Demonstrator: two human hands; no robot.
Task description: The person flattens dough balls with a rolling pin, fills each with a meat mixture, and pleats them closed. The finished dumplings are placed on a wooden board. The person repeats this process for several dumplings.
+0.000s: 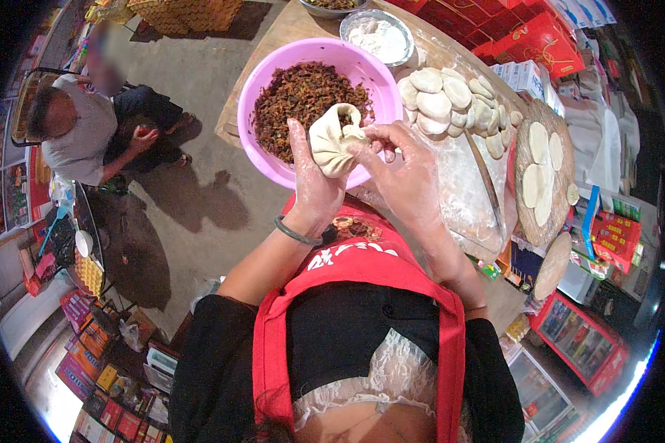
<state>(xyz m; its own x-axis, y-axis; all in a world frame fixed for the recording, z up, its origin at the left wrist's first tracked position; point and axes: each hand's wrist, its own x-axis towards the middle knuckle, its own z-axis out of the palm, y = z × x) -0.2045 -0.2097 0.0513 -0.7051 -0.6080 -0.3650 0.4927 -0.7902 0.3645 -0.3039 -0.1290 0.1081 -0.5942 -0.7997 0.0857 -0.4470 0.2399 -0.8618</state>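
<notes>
A pleated dough bun [335,141], its top still partly open over dark filling, rests in my left hand [316,171]. My right hand [402,166] pinches the bun's edge at its right side. Both hands are dusted with flour. Below the bun stands a pink plastic basin [255,149] with chopped brown filling [299,88]. Behind the basin is a metal bowl of flour [378,37]. Flat dough wrappers [435,104] lie overlapped in a pile to the right, and a thin wooden rolling pin [483,174] lies beside them on the floured surface.
A round wooden board [557,205] at the right carries several dough rounds. Another bowl [335,4] sits at the wooden table's [277,41] far edge. Red boxes [537,44] are stacked beyond. At the left, a seated person [83,122] is beside a round table [91,232].
</notes>
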